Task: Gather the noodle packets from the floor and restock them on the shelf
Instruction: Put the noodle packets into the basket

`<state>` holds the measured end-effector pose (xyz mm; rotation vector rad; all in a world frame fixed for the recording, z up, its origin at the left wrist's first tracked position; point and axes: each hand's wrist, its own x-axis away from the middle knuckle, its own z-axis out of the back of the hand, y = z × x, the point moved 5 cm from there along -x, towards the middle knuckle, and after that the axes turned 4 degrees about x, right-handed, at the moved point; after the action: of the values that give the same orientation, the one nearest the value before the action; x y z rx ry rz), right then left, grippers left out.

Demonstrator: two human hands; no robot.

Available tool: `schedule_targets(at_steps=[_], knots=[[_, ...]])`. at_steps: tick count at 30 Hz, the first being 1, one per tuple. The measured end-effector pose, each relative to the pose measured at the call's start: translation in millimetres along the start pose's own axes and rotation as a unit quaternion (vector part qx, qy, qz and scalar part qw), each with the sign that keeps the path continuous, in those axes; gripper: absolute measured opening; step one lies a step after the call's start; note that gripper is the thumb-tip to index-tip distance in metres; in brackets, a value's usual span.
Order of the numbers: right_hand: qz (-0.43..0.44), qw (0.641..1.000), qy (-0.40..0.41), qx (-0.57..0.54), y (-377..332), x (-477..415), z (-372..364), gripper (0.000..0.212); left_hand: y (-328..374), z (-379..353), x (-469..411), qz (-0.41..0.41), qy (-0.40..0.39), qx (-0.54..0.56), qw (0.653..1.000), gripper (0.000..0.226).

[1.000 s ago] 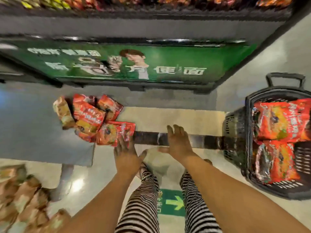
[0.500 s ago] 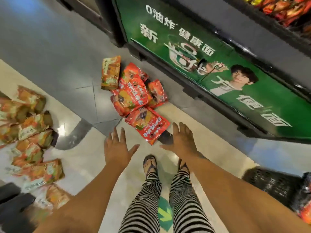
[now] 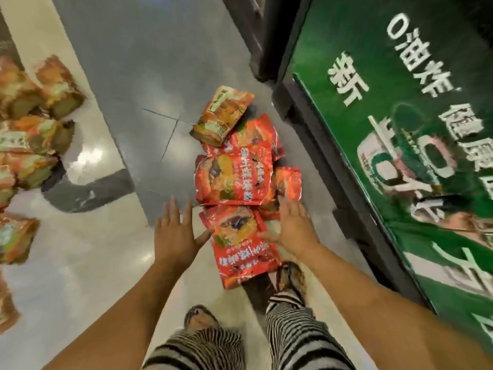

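On the floor at the foot of the shelf's green panel [image 3: 400,145] lies a small pile of noodle packets. They are crinkled, shiny foil pillows. The nearest red packet [image 3: 244,253] lies flat and face up, printed with a bowl picture and a band of white characters. Its long axis runs away from the person, with the far end tipped a little to the left. Beyond it the second red packet [image 3: 234,180] lies more squarely, overlapping others, and an orange-and-green packet [image 3: 222,114] at the far end slants towards the panel.

The left hand [image 3: 174,233] is spread flat with straight fingers, its thumb at the nearest packet's left edge. The right hand [image 3: 292,231] is flat too, fingers close together over the pile's right side and thumb on the same packet. Neither hand grips anything.

The packet lettering is too blurred to read (the panel's white characters are clearer: "0油炸", "新", "健康面"). More orange packets [image 3: 34,129] lie well apart at the left.
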<state>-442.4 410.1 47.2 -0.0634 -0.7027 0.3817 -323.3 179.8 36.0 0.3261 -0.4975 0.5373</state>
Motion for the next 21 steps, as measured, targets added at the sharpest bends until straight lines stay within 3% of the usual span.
schedule_targets(at_steps=[4, 7, 10, 12, 16, 18, 21], knots=[[-0.021, 0.994, 0.099, -0.044, 10, -126, -33, 0.113, -21, -63, -96, -0.017, 0.032, 0.033, 0.999, 0.115], [-0.077, 0.979, 0.159, -0.099, 20, -199, -48, 0.112, -30, -85, -155, -0.069, 0.077, -0.003, 0.995, 0.117], [-0.131, 0.945, 0.203, -0.222, 30, -252, -60, 0.109, -36, -93, -199, -0.130, 0.110, -0.047, 0.984, 0.109], [-0.152, 0.903, 0.198, -0.349, 35, -277, -68, 0.103, -40, -91, -219, -0.165, 0.126, -0.076, 0.975, 0.106], [-0.129, 0.855, 0.144, -0.481, 38, -290, -73, 0.049, -48, -85, -230, -0.184, 0.173, -0.067, 0.965, 0.106], [-0.078, 0.857, 0.133, -0.491, 29, -278, -66, 0.027, -50, -87, -220, -0.162, 0.165, -0.019, 0.973, 0.109], [0.044, 0.876, 0.151, -0.456, -1, -253, -47, 0.014, -55, -95, -204, -0.110, 0.151, 0.058, 0.981, 0.114]])
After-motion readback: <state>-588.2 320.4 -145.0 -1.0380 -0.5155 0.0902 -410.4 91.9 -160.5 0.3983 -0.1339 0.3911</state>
